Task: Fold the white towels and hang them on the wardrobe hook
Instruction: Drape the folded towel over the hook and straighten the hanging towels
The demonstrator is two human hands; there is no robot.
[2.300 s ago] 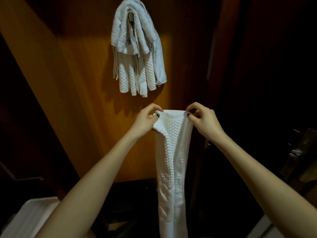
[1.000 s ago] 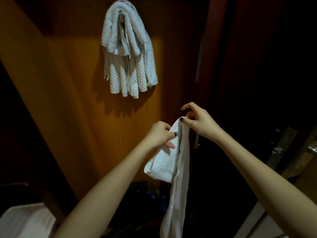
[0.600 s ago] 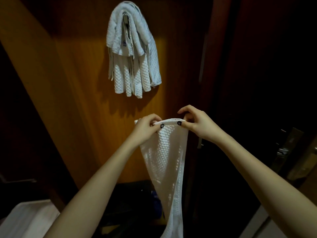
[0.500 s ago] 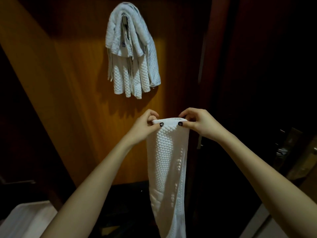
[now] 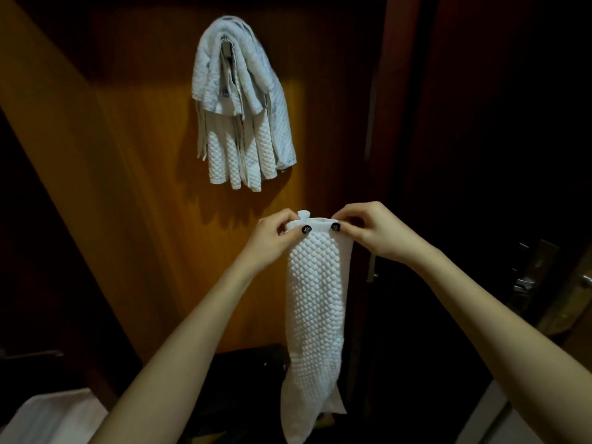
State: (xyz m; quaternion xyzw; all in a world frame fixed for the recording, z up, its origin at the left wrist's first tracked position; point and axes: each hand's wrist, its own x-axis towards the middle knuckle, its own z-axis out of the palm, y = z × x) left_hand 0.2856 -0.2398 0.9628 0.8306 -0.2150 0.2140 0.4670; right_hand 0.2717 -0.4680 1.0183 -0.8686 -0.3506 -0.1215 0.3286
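Head view, held towel: a white, bumpy-weave towel [image 5: 315, 299] is hanging as a narrow folded strip in front of the brown wooden wardrobe panel [image 5: 144, 187].
Left hand: the left hand [image 5: 272, 241] is pinching the strip's top left corner, its grip clamping the cloth.
Right hand: the right hand [image 5: 378, 232] is pinching the top right corner, its grip likewise clamping the cloth.
Hung towels: a bundle of white folded towels [image 5: 243, 123] is draping over the metal wardrobe hook [image 5: 226, 46], above the hands.

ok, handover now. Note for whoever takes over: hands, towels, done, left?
Hands: left hand pinches the top left corner of the towel; right hand pinches the top right.
Towel: hangs between them as a narrow strip, below the hook.
Done: hung towels are draped over the hook.
Left: finish folding the held towel, probably in half, then hang it on the hook.
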